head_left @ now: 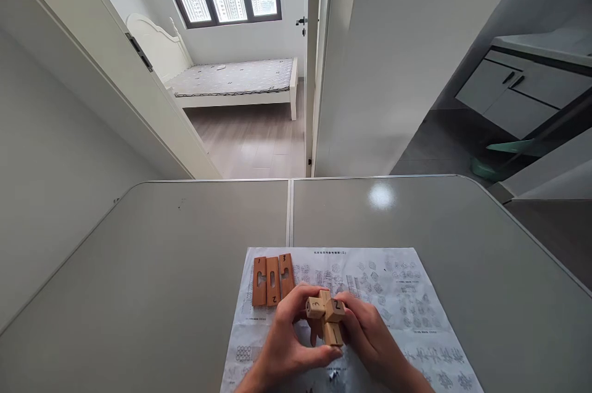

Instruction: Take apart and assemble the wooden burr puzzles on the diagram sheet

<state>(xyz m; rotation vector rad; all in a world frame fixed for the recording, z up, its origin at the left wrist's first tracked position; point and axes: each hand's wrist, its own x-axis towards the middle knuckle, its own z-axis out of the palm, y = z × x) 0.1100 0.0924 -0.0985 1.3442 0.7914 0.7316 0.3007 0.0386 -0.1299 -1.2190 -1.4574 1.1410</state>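
Observation:
A light wooden interlocking puzzle [326, 313], built of crossed blocks with numbers on their ends, is held up over the printed sheet. My left hand [291, 334] grips it from the left, thumb under the lower block and fingers at the top and behind. From the right, my right hand [370, 337] pinches the block marked 2. Left of the puzzle, three reddish-brown slotted wooden pieces [272, 280], numbered 1, 2 and 3, lie side by side on the instruction sheet [430, 325]. My hands cover part of the sheet's drawings.
The sheet lies on a grey folding table [139, 294] with a seam [290, 214] running down its middle. A small shiny object [333, 375] sits on the sheet below the puzzle. Beyond the table are a doorway, a bed [235, 78] and a cabinet [522, 87].

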